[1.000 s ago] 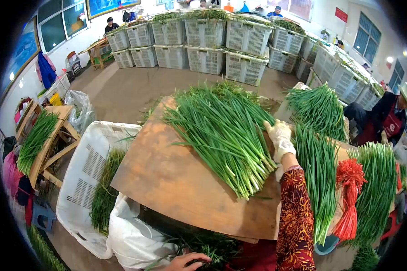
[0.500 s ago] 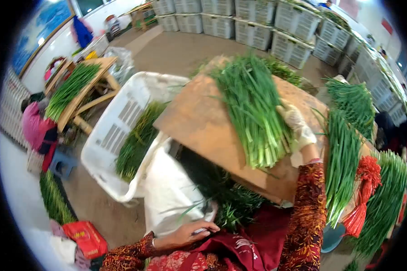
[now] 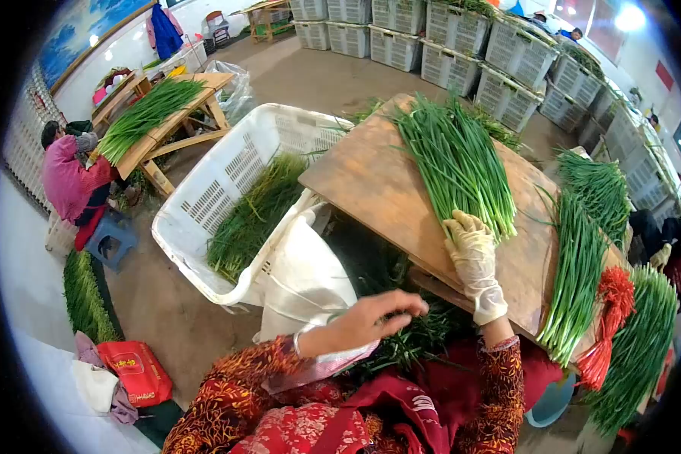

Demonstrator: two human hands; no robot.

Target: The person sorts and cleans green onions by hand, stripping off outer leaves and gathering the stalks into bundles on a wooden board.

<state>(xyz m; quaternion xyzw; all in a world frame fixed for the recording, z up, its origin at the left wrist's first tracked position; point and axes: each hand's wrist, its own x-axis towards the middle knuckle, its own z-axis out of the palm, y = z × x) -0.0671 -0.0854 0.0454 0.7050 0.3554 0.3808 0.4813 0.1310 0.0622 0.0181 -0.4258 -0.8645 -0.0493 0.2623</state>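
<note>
While my bare left hand (image 3: 371, 322) hangs wide, my cream-gloved right hand (image 3: 474, 251), grip unclear, should press the long green stalks (image 3: 461, 163) lightly.

The right hand (image 3: 473, 261), in a pale glove, touches the lower ends of a bundle of green stalks (image 3: 461, 170) on the wooden worktop (image 3: 371, 174); whether it grips them is unclear. The bare left hand (image 3: 374, 321), fingers spread and slightly bent, is above dark loose greens (image 3: 408, 340). Left of the worktop, a white basket (image 3: 193, 216) holds more greens (image 3: 253, 219), with a white sack (image 3: 306, 265) draped by its near side. Red strands (image 3: 609, 314) lie between two bundles at right. Pale crates (image 3: 450, 68) stand stacked beyond.
</note>
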